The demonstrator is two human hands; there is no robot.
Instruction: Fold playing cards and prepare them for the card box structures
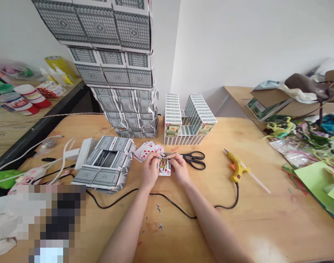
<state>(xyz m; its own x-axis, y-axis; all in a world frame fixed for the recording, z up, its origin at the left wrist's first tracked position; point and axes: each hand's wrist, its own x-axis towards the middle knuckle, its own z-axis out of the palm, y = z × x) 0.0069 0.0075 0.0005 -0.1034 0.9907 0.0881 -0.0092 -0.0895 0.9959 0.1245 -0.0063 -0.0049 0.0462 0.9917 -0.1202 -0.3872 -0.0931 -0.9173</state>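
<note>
Grip: we have our left hand (pixel 151 167) and right hand (pixel 180 168) grasping, fingers bent, pinching the upper edge of one face card (pixel 164 168).
Face card: it sits between our two hands, picture side toward us, its lower part free of the fingers and just above the tabletop (pixel 265 230).
Loose cards (pixel 149 150): fanned just beyond our left hand, red suits showing.
Scissors (pixel 196 159): black-handled, just beside our right hand, blades partly hidden behind it.
Card frame (pixel 94 178): a patterned piece with a rectangular opening, left of our left hand.
Glue gun (pixel 238 168): yellow, well to our right.
Tabletop: pale wood, marked with blue specks; a black cord (pixel 112 204) runs across it, passing our forearms.
Far side: a tall card tower (pixel 128 73) stands beside a block of card boxes (pixel 172 113).
Room: white wall (pixel 238 44) behind, jars (pixel 17 104) to our left, an open cardboard box (pixel 284 91) to our right.
</note>
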